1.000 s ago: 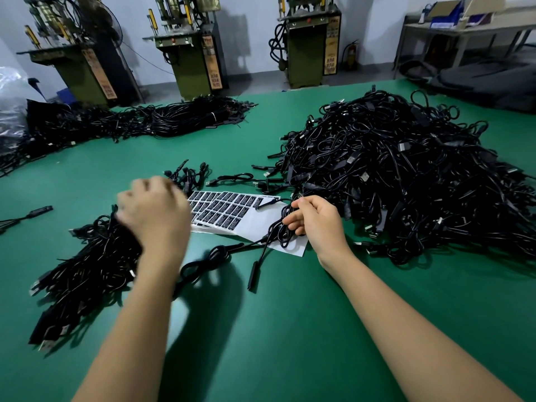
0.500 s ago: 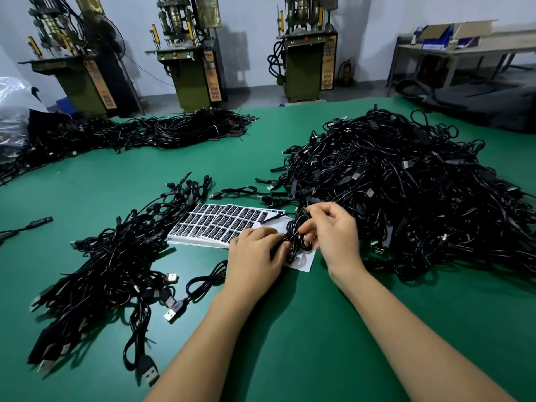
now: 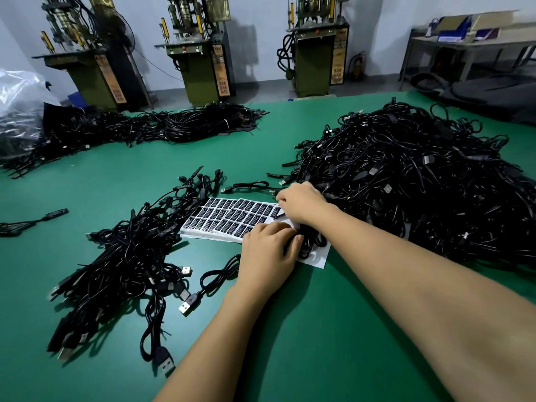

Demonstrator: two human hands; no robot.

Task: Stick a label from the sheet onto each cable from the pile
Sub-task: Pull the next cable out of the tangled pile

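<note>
- Since the earlier frame: right hand (image 3: pixel 303 203) has crossed from the cable to the near-right end of the label sheet (image 3: pixel 232 217); left hand (image 3: pixel 268 250) has taken over the coiled cable (image 3: pixel 311 245).
- Counter (image 3: pixel 333 329): unlabelled pile (image 3: pixel 420 181) right, done heap (image 3: pixel 124 256) left, sheet between.
- Left hand: fingers curled, holding the coil down on the sheet's bare backing.
- Right hand: fingertips bent at a label (image 3: pixel 280 216); pinched or not, can't tell.
- Key relation: label rows run left-right; coil sits just toward the person from that label, touching the left hand. Short carry back, I'd judge.
</note>
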